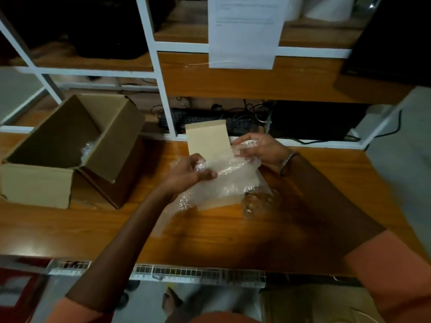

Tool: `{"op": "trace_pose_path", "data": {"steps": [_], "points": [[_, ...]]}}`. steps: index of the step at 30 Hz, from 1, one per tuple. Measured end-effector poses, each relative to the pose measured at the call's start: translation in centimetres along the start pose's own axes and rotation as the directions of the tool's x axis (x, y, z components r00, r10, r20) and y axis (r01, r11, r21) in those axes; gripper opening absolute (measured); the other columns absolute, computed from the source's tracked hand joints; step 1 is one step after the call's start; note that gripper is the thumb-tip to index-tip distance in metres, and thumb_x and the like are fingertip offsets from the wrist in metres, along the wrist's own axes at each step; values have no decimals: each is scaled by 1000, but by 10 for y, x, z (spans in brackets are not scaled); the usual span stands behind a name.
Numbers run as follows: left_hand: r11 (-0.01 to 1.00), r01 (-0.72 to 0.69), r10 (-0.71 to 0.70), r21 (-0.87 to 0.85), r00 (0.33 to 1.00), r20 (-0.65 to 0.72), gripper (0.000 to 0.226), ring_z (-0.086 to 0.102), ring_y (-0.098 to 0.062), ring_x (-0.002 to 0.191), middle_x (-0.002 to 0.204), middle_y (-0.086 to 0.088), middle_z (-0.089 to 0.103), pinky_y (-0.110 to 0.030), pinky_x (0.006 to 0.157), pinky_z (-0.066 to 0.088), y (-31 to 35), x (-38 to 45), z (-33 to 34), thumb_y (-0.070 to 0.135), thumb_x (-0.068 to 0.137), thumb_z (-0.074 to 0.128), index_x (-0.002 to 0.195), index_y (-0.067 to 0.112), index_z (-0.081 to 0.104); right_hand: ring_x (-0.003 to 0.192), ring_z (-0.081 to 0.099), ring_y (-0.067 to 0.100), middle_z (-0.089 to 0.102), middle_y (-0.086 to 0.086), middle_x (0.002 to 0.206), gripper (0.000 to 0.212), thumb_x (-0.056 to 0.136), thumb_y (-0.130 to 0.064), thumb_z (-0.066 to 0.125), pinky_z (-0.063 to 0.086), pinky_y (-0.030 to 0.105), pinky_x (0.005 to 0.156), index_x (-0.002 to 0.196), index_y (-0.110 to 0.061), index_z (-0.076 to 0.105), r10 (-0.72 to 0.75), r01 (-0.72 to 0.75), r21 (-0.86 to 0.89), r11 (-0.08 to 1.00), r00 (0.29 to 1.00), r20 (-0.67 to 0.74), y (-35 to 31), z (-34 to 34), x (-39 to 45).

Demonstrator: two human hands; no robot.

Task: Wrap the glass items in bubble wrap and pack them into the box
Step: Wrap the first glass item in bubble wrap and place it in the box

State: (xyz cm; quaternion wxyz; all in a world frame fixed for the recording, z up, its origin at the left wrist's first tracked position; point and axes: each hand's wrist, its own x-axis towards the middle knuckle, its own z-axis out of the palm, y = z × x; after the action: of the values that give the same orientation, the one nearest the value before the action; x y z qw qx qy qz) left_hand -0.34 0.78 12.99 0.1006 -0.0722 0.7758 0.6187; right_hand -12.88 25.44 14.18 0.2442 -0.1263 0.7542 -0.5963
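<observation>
A bubble wrap (224, 176) bundle, long axis running left-right, is gripped at its ends by left hand (193, 171) and right hand (258, 148).

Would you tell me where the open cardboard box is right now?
The open cardboard box sits on the wooden table at the far left of the head view, left of both hands.

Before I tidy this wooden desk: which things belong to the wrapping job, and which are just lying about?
Job: clear bubble wrap held by both hands, open brown cardboard box, clear glass item.
Lying about: black keyboard, white paper sheet, flat tan card.
</observation>
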Motion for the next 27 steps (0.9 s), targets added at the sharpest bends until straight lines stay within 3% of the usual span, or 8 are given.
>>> {"op": "trace_pose_path", "data": {"steps": [4, 6, 8, 10, 13, 17, 19, 27], "points": [[974, 113, -114, 197, 993, -8, 66, 68, -22, 117, 133, -2, 64, -40, 98, 60, -17, -9, 17, 12, 83, 89, 140, 22, 57, 112, 71, 37, 72, 13, 124, 48, 75, -7, 91, 61, 57, 92, 117, -19, 72, 59, -65, -88, 994, 996, -60, 41, -2, -18], [967, 120, -131, 224, 991, 34, 69, 66, -21, 118, 135, -2, 59, -30, 93, 58, -26, -15, 26, 11, 87, 86, 147, 21, 54, 115, 66, 23, 63, 8, 134, 52, 79, 1, 87, 64, 34, 83, 125, -15, 68, 30, -32, -158, 987, 999, -14, 58, 1, -25], [958, 110, -140, 266, 985, 97, 46, 69, -18, 110, 125, 0, 69, -27, 87, 58, -32, -18, 32, 27, 91, 84, 134, 19, 67, 111, 67, 13, 67, 1, 123, 50, 81, 3, 84, 58, 15, 74, 126, -12, 69, -1, 10, -194, 981, 999, 49, 64, 7, -30], [956, 95, -153, 277, 969, 194, 23, 73, -13, 91, 97, 4, 79, -24, 79, 58, -32, -23, 40, 43, 94, 80, 101, 21, 79, 104, 75, 19, 77, 3, 109, 45, 82, 4, 84, 60, 20, 76, 122, -10, 70, -8, 26, -155, 988, 993, 116, 63, 11, -32], [972, 28, -84, 232, 968, 235, 35, 64, -11, 68, 71, -3, 69, -20, 66, 49, -33, -27, 48, 42, 98, 76, 76, 15, 72, 103, 76, 19, 79, 9, 110, 40, 85, -1, 83, 63, 30, 83, 123, -9, 70, -33, 49, -91, 995, 985, 168, 52, 13, -31], [996, 12, -10, 94, 1000, -13, 31, 72, -24, 76, 90, -21, 76, -28, 64, 56, -43, -21, 48, 30, 100, 74, 98, 0, 71, 97, 71, 16, 76, 1, 107, 20, 95, -26, 77, 61, 32, 81, 112, -15, 73, -117, 38, -301, 953, 961, -249, 54, 15, -24], [998, 51, -45, 41, 989, -141, 20, 78, -33, 87, 98, -13, 79, -35, 69, 64, -49, -20, 44, 26, 101, 73, 105, 7, 72, 88, 71, 20, 77, 3, 98, 16, 98, -30, 71, 62, 38, 76, 101, -14, 74, -214, 13, -496, 868, 912, -350, 66, 17, -29], [997, -76, 79, 23, 921, -382, 17, 77, -25, 98, 101, -5, 79, -52, 92, 64, -43, -20, 26, 28, 94, 81, 101, 14, 76, 78, 68, 14, 68, -11, 71, 26, 76, -43, 83, 57, 36, 83, 65, -24, 70, 67, 22, -929, 370, 996, 51, 123, 43, -52]]}}
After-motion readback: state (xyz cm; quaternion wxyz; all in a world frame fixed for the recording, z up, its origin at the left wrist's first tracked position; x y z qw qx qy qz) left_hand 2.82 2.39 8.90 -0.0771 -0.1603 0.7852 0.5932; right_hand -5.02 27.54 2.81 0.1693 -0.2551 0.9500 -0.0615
